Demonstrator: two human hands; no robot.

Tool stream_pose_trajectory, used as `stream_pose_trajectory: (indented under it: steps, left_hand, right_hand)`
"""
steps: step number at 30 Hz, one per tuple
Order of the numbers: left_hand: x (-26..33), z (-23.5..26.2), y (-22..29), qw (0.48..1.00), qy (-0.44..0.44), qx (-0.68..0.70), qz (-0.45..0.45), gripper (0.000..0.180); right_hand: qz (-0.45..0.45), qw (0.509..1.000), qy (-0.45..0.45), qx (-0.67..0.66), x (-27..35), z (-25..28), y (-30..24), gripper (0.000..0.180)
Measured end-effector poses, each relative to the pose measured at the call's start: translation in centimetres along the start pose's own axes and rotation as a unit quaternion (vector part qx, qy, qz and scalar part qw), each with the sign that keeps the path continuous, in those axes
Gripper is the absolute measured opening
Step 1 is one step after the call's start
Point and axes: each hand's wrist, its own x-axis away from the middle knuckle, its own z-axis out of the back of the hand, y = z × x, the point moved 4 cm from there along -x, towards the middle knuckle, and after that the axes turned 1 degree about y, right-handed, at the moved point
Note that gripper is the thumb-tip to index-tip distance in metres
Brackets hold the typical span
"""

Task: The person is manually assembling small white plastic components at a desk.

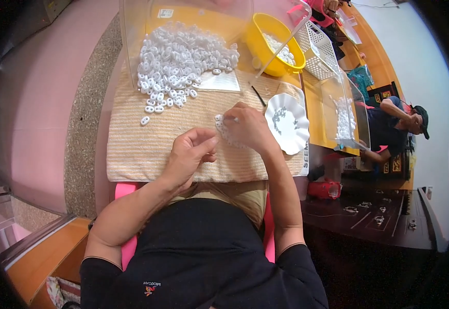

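Note:
My left hand point(193, 153) is just above the striped towel point(137, 149), thumb and fingers pinched together; whatever is between them is too small to make out. Close by on its right, my right hand point(250, 126) bends its fingers down over a small group of white two-hole plastic pieces point(226, 133). Its fingertips are partly hidden, so what they grip does not show. Beside that hand stands a white wavy-rimmed plate point(300, 135) with small dark grey bits in it. Farther off, a large heap of the same white pieces point(178, 59) spills onto the towel from a clear plastic bin point(132, 46).
A thin black stick point(258, 96) lies beyond the plate. Back right are a yellow basin point(258, 38) of white pieces, a white perforated basket point(317, 51) and a clear box point(363, 121) with more pieces. A person in a black cap point(421, 121) sits at the right.

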Motion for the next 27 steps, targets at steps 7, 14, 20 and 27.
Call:
stream_pose_trajectory:
  steps: [7,14,20,27]
  left_hand:
    - [0.1,0.0,0.2,1.0,-0.011,0.003,-0.002,0.016]
    - [0.0,-0.1,0.1,1.0,-0.008,-0.002,0.004,0.016]
    - [0.1,-0.1,0.1,1.0,-0.005,-0.018,-0.002,0.017]
    - [0.4,-0.5,0.4,1.0,0.004,-0.01,-0.011,0.016]
  right_hand:
    - [-0.011,0.999,0.024,0.025,0.2,0.1,-0.5,0.019]
    - [-0.038,0.999,0.016,0.022,0.3,-0.1,0.0,0.02]
    - [-0.011,0.998,0.054,-0.034,1.5,0.5,-0.9,0.018]
    - [0.07,0.966,0.086,-0.233,4.2,0.3,-2.8,0.015]
